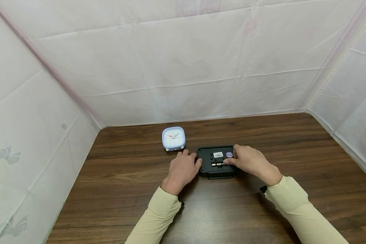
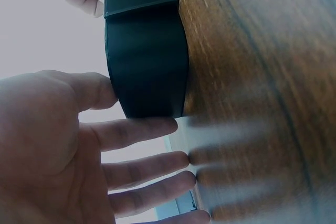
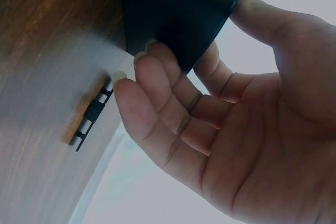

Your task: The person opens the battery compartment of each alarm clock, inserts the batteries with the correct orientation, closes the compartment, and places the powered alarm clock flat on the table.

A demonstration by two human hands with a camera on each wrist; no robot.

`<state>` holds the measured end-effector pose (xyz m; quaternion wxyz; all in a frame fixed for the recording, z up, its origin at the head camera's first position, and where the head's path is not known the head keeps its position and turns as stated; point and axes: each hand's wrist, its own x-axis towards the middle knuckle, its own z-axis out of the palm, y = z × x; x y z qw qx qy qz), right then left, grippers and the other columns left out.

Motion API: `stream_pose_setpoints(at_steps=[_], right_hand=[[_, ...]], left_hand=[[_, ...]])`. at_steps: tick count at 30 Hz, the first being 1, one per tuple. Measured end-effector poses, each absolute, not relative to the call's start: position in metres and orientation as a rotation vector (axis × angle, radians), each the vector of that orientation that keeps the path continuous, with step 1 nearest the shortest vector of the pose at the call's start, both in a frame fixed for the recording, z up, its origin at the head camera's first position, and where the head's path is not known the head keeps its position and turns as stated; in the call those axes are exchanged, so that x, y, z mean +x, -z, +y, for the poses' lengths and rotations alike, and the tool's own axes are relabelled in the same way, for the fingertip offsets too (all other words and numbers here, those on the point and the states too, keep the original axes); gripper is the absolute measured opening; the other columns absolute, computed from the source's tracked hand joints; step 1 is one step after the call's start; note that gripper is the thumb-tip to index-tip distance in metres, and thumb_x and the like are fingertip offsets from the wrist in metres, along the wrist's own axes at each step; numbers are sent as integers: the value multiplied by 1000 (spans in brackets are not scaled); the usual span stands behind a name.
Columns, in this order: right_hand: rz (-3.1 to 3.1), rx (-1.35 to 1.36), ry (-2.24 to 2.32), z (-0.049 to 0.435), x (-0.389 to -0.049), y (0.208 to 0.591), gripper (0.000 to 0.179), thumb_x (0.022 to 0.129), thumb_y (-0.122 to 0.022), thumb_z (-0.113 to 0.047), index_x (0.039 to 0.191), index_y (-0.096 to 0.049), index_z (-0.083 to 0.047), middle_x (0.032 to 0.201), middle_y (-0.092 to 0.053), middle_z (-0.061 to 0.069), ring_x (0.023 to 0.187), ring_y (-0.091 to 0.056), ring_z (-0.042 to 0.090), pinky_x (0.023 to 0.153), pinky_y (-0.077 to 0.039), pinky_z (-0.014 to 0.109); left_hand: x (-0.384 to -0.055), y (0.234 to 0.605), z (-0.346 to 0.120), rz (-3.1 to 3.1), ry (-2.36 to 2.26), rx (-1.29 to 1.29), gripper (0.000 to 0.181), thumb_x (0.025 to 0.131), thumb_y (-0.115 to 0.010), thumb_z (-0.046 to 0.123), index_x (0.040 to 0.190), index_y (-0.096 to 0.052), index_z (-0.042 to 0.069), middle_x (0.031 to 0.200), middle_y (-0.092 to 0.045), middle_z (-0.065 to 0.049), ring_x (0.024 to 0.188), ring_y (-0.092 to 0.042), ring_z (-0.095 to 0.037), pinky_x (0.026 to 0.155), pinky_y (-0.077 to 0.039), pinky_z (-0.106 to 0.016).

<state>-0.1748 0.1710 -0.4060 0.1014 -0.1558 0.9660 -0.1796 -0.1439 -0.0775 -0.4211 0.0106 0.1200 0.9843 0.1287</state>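
Note:
A black box-shaped device (image 1: 206, 158) lies on the table, its back with two labels facing up. In that back is an open battery slot with a gold-and-black battery (image 1: 215, 164). My right hand (image 1: 250, 161) has its thumb on the battery's right end, while its fingers curl against the device's right edge. At the other end, my left hand (image 1: 183, 168) touches the device's side with thumb and index finger. Its other fingers extend straight, fingertips near the tabletop in the left wrist view. The right thumb hides part of the slot.
A square light-blue alarm clock (image 1: 174, 138) stands behind my left hand. In the right wrist view, a small dark strip-like piece (image 3: 94, 111) lies on the wooden table (image 1: 119, 189) beyond my fingers. Pale sheeting (image 1: 189, 67) walls the back and sides.

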Motion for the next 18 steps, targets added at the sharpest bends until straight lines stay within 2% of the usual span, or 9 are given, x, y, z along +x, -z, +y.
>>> stream_pose_setpoints(at_steps=[12, 18], right_hand=[[2856, -517, 570, 179, -177, 399, 38, 99, -76, -41, 87, -58, -10, 71, -56, 1, 61, -51, 17, 58, -43, 35], [2908, -514, 609, 192, -184, 393, 30, 100, -77, -34, 94, -65, -7, 80, -64, 1, 67, -55, 18, 63, -48, 40]], left_hand=[[-143, 419, -77, 3083, -399, 377, 41, 110, -56, 36, 130, -75, 5, 120, -66, -20, 109, -63, -36, 81, -59, -53], [-144, 421, -77, 3091, -400, 384, 41, 110, -57, 35, 129, -75, 4, 119, -67, -20, 108, -63, -36, 80, -59, -53]])
